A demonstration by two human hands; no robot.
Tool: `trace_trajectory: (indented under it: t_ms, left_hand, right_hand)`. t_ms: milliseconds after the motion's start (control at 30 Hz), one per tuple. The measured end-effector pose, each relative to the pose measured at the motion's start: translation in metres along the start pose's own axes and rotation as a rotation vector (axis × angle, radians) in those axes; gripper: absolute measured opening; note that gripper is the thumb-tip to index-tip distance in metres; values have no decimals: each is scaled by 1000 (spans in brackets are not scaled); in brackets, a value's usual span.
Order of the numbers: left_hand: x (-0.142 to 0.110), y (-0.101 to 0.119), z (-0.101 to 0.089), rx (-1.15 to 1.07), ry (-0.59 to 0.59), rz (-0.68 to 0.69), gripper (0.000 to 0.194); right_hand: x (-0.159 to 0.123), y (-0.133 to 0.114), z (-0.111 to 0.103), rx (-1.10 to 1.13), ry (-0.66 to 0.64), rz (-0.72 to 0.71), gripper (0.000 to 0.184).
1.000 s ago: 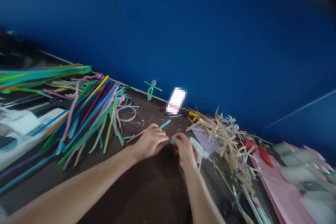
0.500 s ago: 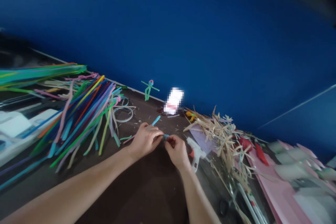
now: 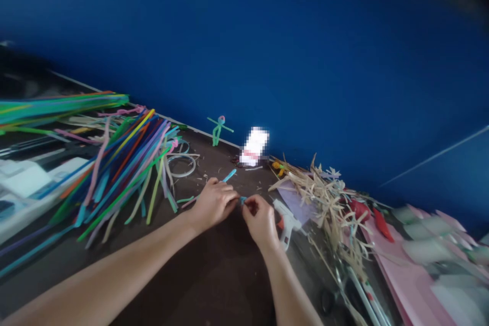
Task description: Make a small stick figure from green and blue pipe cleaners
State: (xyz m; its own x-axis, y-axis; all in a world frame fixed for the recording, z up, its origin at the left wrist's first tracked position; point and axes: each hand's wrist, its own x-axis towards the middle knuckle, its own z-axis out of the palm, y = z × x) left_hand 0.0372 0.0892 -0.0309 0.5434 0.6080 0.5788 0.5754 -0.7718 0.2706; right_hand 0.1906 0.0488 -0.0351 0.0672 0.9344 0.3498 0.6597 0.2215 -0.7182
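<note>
Light-blue pipe cleaner runs through my closed left hand, one end sticking out beyond the knuckles. Its other part shows as a small blue bit between the fingertips of both hands. My right hand pinches that bit with thumb and fingers, close beside the left fingertips. How the blue piece is bent or wound is hidden by the fingers. Further back, a green pipe-cleaner figure with outstretched arms stands near the wall. A white glue gun with an orange trigger lies just right of my right hand.
Many coloured pipe cleaners spread across the left side, beside a clear ring. A bright, pixelated phone-like panel leans at the blue wall. Dried straw strips, pink sheets and scissors lie on the right.
Both hands keep hold of the blue pipe cleaner in nearly the same pose. The whole view has shifted slightly, with things appearing a little further right.
</note>
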Motion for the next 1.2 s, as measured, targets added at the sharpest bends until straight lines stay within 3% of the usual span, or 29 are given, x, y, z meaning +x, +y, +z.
trace_trajectory:
  t_ms: [233,433,733,1000,1200]
  left_hand:
    - [2,1,-2,33,-32,65,18]
    - [2,5,-4,48,0,108,23]
    - [0,7,-3,-24,0,127,22]
    - [-1,6,0,-125,36,114,20]
    - [0,4,4,-266,-31,59,21]
  right_hand:
    - [5,5,1,234,-54,142,9]
    - [6,0,1,655,-113,496,22]
    - [8,2,-4,870,-172,682,24]
    - [8,1,-6,959,-271,728,22]
    - [6,3,2,725,-24,454,17]
